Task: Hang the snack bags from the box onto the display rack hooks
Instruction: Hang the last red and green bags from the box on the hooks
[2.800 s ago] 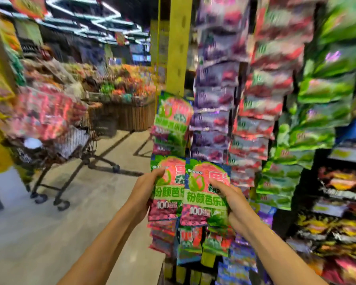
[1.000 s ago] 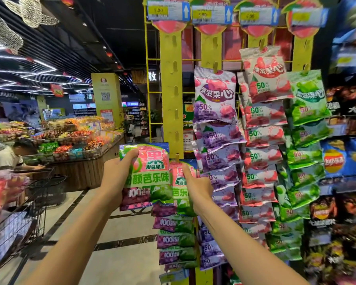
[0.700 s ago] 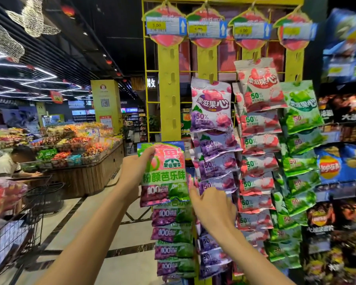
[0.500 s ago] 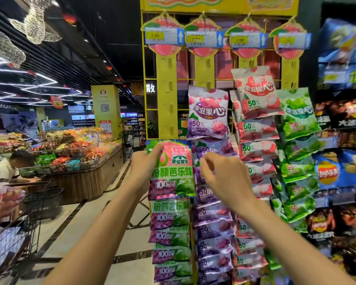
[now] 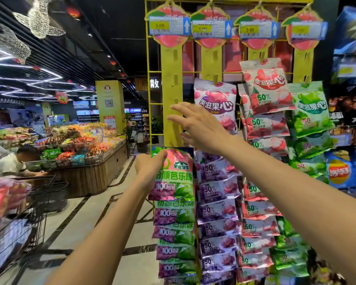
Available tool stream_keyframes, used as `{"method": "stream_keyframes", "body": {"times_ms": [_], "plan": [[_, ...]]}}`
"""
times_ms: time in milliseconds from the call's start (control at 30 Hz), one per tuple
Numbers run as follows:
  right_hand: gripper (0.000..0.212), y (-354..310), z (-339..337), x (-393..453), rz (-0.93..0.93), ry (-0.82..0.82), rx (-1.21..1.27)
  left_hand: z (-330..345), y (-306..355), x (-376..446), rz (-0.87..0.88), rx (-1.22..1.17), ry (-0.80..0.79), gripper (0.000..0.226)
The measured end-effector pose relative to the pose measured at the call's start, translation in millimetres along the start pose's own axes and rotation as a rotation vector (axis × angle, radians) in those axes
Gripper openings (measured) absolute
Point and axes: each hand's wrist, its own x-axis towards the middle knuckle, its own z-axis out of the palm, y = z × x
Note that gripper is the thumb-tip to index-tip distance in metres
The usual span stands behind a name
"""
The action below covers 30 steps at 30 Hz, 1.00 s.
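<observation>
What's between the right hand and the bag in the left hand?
Head view: nothing hangs there. Below the open right hand, only bare yellow strip shows down to the top of the guava bag that the left hand grips.

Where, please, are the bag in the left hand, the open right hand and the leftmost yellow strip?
bag (image 5: 176,171): head view, front panel.
right hand (image 5: 201,125): head view, back of hand.
leftmost yellow strip (image 5: 171,83): head view, bare middle.
</observation>
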Motion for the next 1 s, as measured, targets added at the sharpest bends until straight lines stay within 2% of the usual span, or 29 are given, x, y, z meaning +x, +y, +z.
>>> {"method": "stream_keyframes", "body": {"times_ms": [133,267,500,667,867,1000], "plan": [[0.055,4.5,0.9,2.2,0.001,0.018,-0.007,4.5,5.1,-2.9,0.064,0.006,-0.030,0.041],[0.052,6.6,-0.5,3.8,-0.005,0.041,0.017,10.1,21.1,-1.1,0.123,-0.013,0.021,0.051],[0.053,7.0,4.0,5.6,0.003,0.043,0.029,19.7,14.5,-6.9,0.068,0.084,0.125,0.053],[0.054,8.7,10.4,3.8,-0.009,0.041,0.020,20.6,-3.5,-7.6,0.022,0.060,0.122,0.039],[0.059,9.8,21.5,2.6,-0.033,0.050,-0.030,14.6,-5.1,-15.0,0.009,0.133,0.115,0.056],[0.062,9.7,20.8,-0.9,-0.037,0.056,-0.009,6.1,-6.3,-24.9,0.060,0.190,0.065,0.059]]}}
